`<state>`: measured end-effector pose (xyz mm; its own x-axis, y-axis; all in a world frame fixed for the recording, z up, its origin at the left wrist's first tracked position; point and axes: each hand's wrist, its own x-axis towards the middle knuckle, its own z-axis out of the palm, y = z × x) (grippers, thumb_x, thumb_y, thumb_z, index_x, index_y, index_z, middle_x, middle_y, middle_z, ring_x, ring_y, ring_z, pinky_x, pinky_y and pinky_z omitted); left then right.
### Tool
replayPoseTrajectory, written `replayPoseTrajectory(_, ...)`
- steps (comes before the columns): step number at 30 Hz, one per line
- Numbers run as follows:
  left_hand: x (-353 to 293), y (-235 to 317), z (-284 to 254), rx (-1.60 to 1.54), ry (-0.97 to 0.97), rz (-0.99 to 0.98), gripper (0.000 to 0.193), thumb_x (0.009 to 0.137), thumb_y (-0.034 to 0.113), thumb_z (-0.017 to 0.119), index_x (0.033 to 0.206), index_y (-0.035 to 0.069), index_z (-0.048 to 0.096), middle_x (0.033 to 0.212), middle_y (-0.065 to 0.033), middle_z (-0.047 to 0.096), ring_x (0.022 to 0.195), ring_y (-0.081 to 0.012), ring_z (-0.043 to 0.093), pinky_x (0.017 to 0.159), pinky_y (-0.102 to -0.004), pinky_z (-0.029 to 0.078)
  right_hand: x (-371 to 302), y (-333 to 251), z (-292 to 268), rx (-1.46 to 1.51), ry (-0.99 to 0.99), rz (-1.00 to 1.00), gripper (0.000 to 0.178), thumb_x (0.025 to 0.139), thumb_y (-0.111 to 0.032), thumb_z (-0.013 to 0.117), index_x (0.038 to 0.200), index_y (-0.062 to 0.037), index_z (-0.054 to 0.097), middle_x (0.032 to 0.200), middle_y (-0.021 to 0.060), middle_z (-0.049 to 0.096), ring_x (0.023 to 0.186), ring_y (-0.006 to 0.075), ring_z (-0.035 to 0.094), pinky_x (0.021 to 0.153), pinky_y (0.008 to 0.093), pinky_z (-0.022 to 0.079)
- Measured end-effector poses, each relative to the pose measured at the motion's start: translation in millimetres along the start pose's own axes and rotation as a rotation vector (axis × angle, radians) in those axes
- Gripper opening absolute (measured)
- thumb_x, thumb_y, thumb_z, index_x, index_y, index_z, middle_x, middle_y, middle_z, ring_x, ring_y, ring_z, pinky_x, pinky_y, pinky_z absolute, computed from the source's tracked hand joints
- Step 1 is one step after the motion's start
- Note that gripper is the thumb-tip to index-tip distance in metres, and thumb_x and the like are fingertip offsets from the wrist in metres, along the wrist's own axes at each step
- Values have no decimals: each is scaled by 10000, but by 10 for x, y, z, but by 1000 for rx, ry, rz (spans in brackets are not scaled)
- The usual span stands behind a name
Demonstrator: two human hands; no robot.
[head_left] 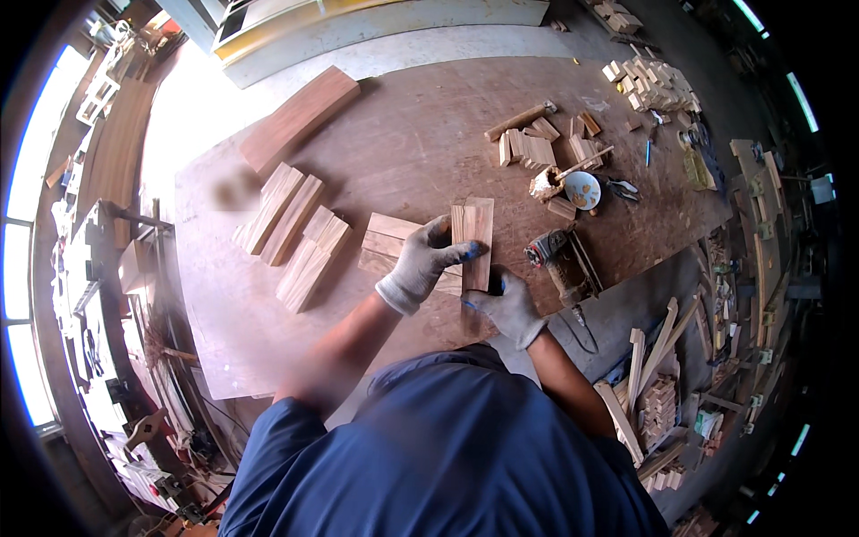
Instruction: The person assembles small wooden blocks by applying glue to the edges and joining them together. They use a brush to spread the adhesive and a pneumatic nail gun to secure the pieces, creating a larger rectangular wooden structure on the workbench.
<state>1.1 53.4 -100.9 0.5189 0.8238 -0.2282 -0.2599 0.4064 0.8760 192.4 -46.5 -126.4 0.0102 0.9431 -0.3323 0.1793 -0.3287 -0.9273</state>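
Both my hands wear pale work gloves with blue at the fingertips. A short wooden block (477, 234), seemingly of two strips side by side, stands out over the table before me. My left hand (424, 267) grips its left side, thumb across the face. Around its lower end my right hand (514, 309) is closed. Behind my left hand, more wooden blocks (383, 243) lie on the table, partly covered by the hand. Right of my right hand rests a power tool (564, 264) with a cord.
Stacked wooden blocks (300, 228) and a long board (304, 116) lie on the table's left. At right are a white bowl (582, 190), pliers (623, 189), a mallet-like wooden rod (519, 121) and small blocks (528, 149). A block pile (658, 87) sits at the far right corner.
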Motion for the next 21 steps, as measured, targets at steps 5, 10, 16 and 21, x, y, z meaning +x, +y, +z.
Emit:
replayPoseTrajectory(5, 18, 21, -50, 100, -64, 22, 602, 951, 178, 830, 1466, -24, 592, 1267, -45, 709, 1160, -117, 651, 1045, -307, 521, 8, 125, -58, 129, -27, 11, 409, 880, -149, 880, 1222, -10, 705, 1065, 50, 764, 962, 120, 700, 876, 307, 587)
replayPoseTrajectory(10, 21, -33, -66, -4, -137, -8, 747, 913, 122, 865, 1543, -32, 495, 1328, -53, 685, 1227, -131, 637, 1080, -328, 525, -7, 5, -106, 263, -79, 57, 344, 922, -114, 822, 1222, 7, 704, 1074, 49, 762, 969, 115, 707, 886, 293, 599)
replayPoseTrajectory(16, 10, -56, -61, 7, -91, -5, 721, 917, 133, 869, 1520, -36, 512, 1297, -57, 697, 1186, -139, 660, 1045, -317, 543, 60, -49, -138, 304, -121, 80, 294, 976, -113, 761, 1235, 15, 704, 1084, 52, 762, 978, 123, 710, 898, 288, 589)
replayPoseTrajectory(21, -62, -334, -188, -40, 24, -150, 569, 971, 239, 834, 1416, -38, 614, 1165, -32, 722, 1068, -107, 669, 963, -288, 551, 156, -137, -68, 170, -130, 70, 276, 1005, -146, 739, 1233, 6, 712, 1083, 45, 754, 994, 111, 693, 882, 280, 564)
